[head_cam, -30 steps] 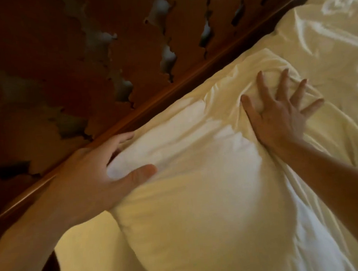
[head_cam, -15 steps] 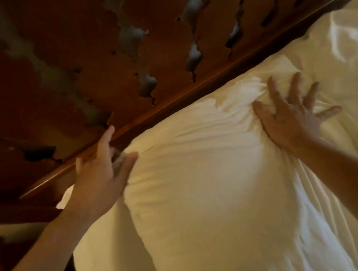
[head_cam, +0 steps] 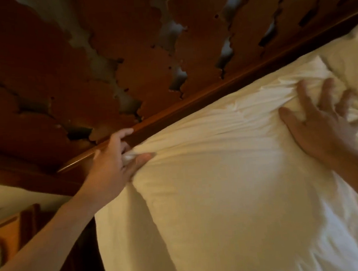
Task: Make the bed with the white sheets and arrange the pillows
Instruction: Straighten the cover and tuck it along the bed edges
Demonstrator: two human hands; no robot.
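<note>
A large white pillow (head_cam: 230,184) fills the middle and right of the head view, its top edge lying against the wooden headboard. My left hand (head_cam: 114,167) pinches the pillow's upper left corner, and the cloth bunches into folds between thumb and fingers. Flat on the pillow's upper right part lies my right hand (head_cam: 323,123), fingers spread and blurred. A white sheet (head_cam: 117,241) shows under the pillow at the lower left. A second pillow (head_cam: 350,60) lies at the far right.
The dark carved wooden headboard (head_cam: 148,74), with cut-out gaps, runs across the top, its lower rail (head_cam: 192,102) slanting up to the right. A wooden bedside cabinet (head_cam: 11,229) stands at the lower left beside the bed.
My left hand went from resting on the pillow's left edge to pinching its upper left corner. My right hand stayed spread on the upper right part. The camera view shifted.
</note>
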